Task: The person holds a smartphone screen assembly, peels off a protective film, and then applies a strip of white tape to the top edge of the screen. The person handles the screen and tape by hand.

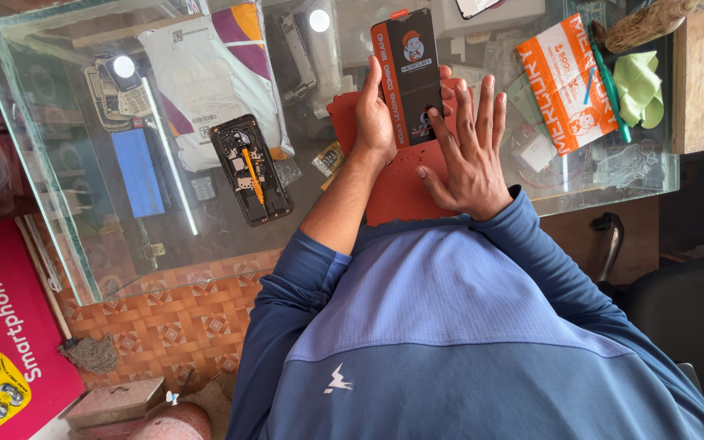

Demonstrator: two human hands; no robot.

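- Right now the left hand [374, 110] grips a slim black and orange package [407, 75] by its lower left edge, thumb on the front and fingers [447, 88] curled round behind it, standing it upright above the mat [397, 183].
- The right hand [470, 151] holds nothing: it lies flat and open, fingers spread, palm down, just beside the package's lower right edge; whether it touches the package I cannot tell.
- Both hands are over the red mat, which lies on the glass table [59, 228] right under them.
- Left of the left hand, well apart, an opened phone [250, 169] lies on the glass with its insides showing.
- Farther left past that phone sits a white mailer bag [205, 81].
- Right of the right hand lies an orange and white pouch [568, 81], and beyond it a green cloth [639, 88].
- Blue sleeves [531, 236] cover both arms nearer the body.
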